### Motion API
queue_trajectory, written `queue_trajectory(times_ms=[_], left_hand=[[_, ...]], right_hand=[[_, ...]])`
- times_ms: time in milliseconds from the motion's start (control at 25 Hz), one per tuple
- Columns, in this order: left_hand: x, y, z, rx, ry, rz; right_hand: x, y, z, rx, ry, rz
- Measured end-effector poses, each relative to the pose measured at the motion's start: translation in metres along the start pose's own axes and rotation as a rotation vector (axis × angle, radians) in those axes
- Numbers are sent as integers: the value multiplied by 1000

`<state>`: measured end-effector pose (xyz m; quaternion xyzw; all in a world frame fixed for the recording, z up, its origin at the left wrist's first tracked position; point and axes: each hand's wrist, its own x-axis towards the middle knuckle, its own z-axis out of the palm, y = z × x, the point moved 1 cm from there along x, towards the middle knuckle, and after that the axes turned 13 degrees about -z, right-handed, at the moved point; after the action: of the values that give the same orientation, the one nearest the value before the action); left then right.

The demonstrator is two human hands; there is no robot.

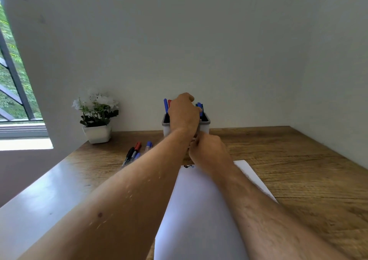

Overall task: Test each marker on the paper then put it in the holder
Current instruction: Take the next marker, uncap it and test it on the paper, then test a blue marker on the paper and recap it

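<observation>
The grey-rimmed white holder (205,127) stands at the back of the desk with blue and red markers (165,104) sticking out of it. My left hand (183,113) reaches over its top, fingers curled down, thumb against a blue marker (200,108) at the holder's right side. My right hand (208,150) is curled just in front of the holder and pinches a marker (194,138), of which only a small white and red bit shows. White paper (199,210) lies under my arms, with a small scribble (188,166) at its far edge. Several loose markers (134,153) lie to the left.
A white pot of white flowers (97,118) stands at the back left by the wall. The wooden desk (298,170) meets walls behind and on the right. A window is at the far left.
</observation>
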<state>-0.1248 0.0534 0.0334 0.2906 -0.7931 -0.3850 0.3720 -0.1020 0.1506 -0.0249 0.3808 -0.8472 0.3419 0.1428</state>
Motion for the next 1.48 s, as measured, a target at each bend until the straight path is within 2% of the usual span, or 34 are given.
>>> queue_trajectory(times_ms=[240, 480, 680, 880, 1200, 1320, 1480], left_hand=[[-17, -10, -57, -157, 30, -88], [-34, -51, -101, 89, -30, -247], [-31, -66, -99, 401, 41, -139], [-29, -77, -91, 590, 16, -68], [-28, -82, -80, 644, -21, -27], [-28, -79, -78, 617, -33, -52], [-31, -80, -78, 697, -84, -110]], right_hand=[[-1, -2, 0, 17, -35, 53], [-5, -8, -2, -28, -37, 6], [-4, -10, -1, -49, -32, -36], [-3, -9, -2, -46, -13, -51], [-2, -8, 0, -40, -14, -61], [-3, -8, 0, -33, -15, -62], [-2, -7, 0, -20, -10, -66]])
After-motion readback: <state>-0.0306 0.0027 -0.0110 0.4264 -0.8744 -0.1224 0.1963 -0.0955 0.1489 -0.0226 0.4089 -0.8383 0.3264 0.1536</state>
